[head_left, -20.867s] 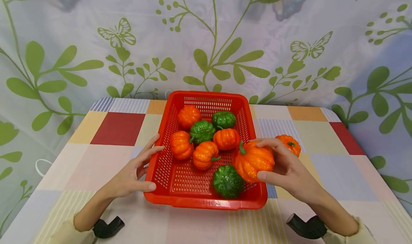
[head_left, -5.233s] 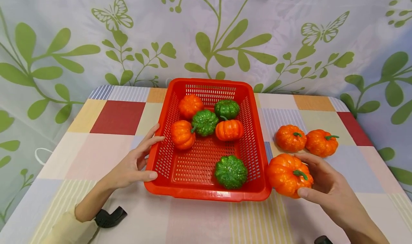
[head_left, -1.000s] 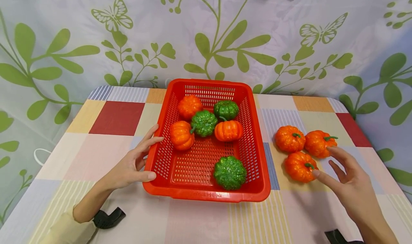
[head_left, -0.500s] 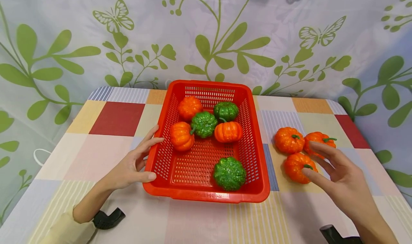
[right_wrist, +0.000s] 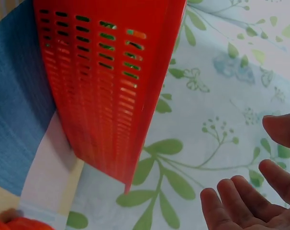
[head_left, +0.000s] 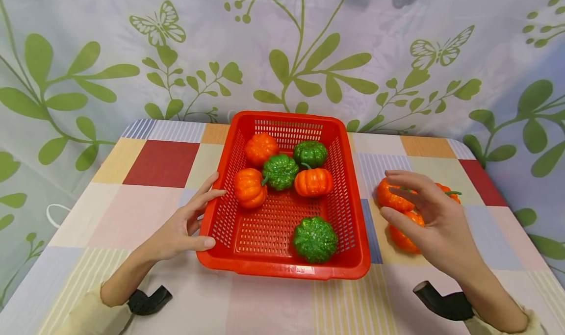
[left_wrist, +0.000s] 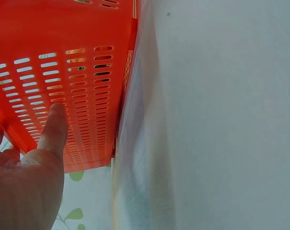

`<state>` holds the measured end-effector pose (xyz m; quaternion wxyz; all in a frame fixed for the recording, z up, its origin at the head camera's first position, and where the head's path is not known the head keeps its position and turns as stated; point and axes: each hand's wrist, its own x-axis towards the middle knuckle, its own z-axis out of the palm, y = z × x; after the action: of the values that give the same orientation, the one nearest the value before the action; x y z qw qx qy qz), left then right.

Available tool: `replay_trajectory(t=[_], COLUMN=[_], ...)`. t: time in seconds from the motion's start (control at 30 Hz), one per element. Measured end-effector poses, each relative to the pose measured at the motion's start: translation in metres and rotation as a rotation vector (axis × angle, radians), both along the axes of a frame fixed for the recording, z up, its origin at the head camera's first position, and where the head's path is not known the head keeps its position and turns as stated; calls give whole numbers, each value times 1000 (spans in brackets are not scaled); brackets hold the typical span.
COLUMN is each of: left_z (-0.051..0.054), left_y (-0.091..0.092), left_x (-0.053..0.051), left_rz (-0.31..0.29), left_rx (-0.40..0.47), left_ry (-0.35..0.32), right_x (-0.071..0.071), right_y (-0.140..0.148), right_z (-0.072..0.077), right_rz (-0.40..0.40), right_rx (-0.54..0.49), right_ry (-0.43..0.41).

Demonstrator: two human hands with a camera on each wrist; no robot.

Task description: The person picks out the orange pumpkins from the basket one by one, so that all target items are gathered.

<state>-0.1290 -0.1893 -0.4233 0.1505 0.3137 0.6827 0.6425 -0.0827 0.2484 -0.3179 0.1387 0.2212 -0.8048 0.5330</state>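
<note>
My left hand (head_left: 178, 234) rests against the left side of a red plastic basket (head_left: 282, 271), fingertips and thumb on its rim. In the left wrist view, one straight finger touches the perforated wall. Inside lie orange toy pumpkins, such as one (head_left: 250, 188) at the left, and green ones, such as one (head_left: 315, 239) near the front. My right hand (head_left: 434, 222) hovers right of the basket with nothing in it, fingers loosely bent and apart from the thumb. Beneath it, partly hidden, three orange pumpkins (head_left: 402, 239) sit together on the tablecloth.
A patchwork-patterned cloth (head_left: 150, 217) covers the table. Behind it hangs a pale curtain (head_left: 247, 45) printed with green leaves and butterflies. Black curved devices (head_left: 443, 300) are strapped at both wrists. A white loop (head_left: 55, 215) shows at the table's left edge.
Two orange pumpkins that were in the basket or hand earlier now stand on the cloth beside another. After releasing the last one, my right hand has moved left above them. My left hand stays put.
</note>
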Motion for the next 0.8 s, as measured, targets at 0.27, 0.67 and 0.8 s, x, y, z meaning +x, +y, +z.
replay_trajectory(t=[0.27, 0.67, 0.8], left_z=[2, 0, 2], left_y=[1, 0, 1], left_x=[1, 0, 1], left_rz=[3, 7, 6], left_rx=[2, -4, -3], left_ry=[-19, -5, -10], right_x=[-15, -43, -54], right_y=[-25, -66, -77], right_z=[9, 20, 15], right_rz=[60, 85, 78], right_rx=[71, 190, 249], right_ry=[0, 59, -50])
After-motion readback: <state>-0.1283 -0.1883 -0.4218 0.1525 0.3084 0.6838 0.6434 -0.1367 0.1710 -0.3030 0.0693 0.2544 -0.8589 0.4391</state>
